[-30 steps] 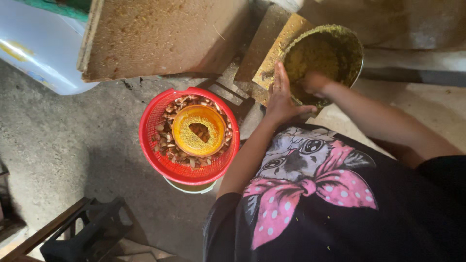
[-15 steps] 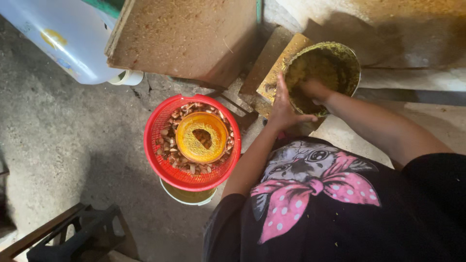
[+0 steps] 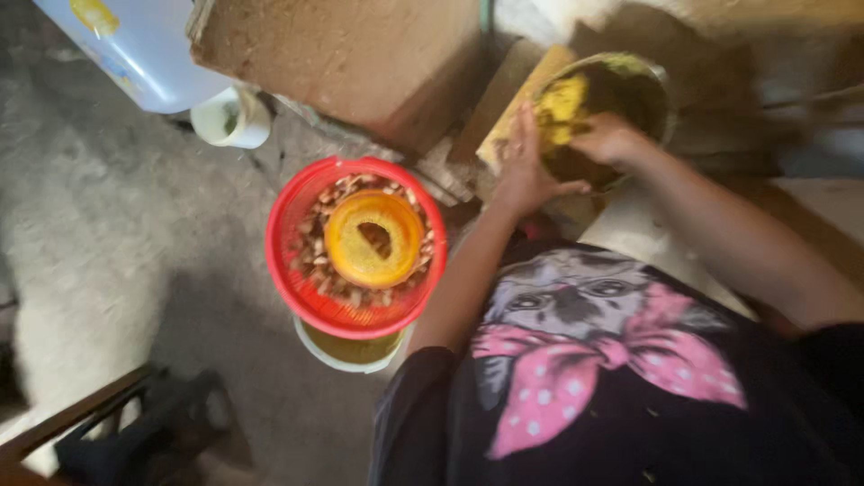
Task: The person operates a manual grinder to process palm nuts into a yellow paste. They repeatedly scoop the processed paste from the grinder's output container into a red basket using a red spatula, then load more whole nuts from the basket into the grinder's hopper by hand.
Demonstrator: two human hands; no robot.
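While two hands, left hand and right hand, work one bowl: grip unclear; one red basket.

Motion blur smears the hands in the bowl; the blue container is cut off above.

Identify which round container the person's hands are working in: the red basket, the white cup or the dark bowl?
The dark bowl, smeared with yellow-green paste; both the left hand and right hand are on it.
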